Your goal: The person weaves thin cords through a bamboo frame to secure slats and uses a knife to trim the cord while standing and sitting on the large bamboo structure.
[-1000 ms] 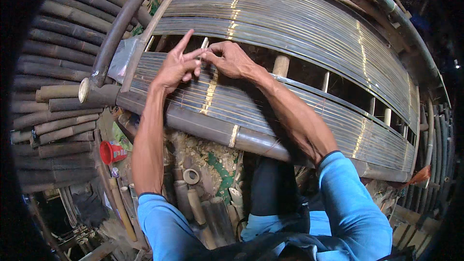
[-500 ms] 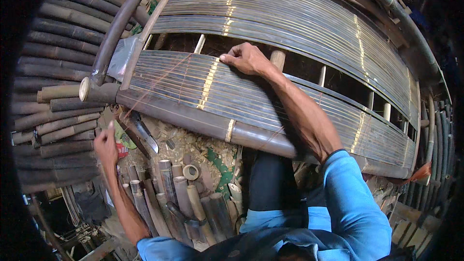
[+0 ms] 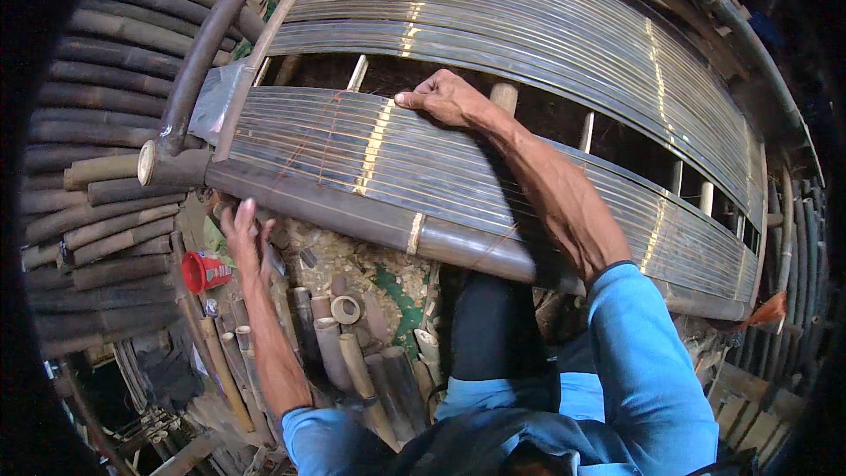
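A bamboo bench [image 3: 352,207] with a slatted top lies across in front of me. My right hand [image 3: 449,99] is closed at the far edge of the near band of bamboo slats [image 3: 300,128], its thumb beside a pale node line. Thin reddish cord [image 3: 333,115] runs around these slats to the left of that hand. My left hand [image 3: 245,242] is just below the bench's thick front pole [image 3: 308,198], fingers apart and slightly blurred. No held thing shows in it.
Behind the near slats is a gap crossed by supports; a wider slatted band [image 3: 529,44] lies beyond. Dark bamboo poles [image 3: 106,115] are stacked at left. A red cup [image 3: 204,271] and cut bamboo tubes [image 3: 333,353] stand on the chip-strewn ground near my left forearm.
My left hand has moved right and up toward the front pole, and its fingers have spread. The cord, stretched before, now hangs looser. My right hand stays nearly in place.
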A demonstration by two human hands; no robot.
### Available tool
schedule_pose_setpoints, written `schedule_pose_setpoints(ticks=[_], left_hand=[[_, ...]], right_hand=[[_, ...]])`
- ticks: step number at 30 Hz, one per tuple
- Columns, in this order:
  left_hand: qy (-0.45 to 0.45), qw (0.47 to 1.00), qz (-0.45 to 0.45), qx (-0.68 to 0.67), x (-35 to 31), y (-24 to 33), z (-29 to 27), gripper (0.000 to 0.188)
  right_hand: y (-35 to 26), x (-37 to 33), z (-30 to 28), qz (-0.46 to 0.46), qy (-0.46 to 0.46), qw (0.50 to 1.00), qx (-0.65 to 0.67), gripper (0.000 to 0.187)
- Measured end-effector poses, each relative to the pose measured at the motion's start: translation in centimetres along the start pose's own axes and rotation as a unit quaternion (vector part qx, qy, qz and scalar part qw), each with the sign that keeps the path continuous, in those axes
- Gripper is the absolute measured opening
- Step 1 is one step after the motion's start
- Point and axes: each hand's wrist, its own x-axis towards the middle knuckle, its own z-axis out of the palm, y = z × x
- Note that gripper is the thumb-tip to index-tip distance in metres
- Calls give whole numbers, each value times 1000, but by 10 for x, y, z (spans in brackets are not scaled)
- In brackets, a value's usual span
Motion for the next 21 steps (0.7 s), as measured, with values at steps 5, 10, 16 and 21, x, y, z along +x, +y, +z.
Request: schedule_pose_setpoints(ticks=[5,10,16,21], left_hand=[[-241,935,-252,62,8,3,-14,44],[-271,940,90,186,-8,81,-14,32],[-500,852,155,9,-56,157,101,37],[-281,943,-8,-176,69,107,-23,42]], right_hand=[[-5,-2,6,-28,53,998,-2,48],[-9,-5,-1,7,33,999,-26,48],[-7,-11,8,-11,87,996,-20,45],[-15,-13,4,-56,75,992,-81,45]])
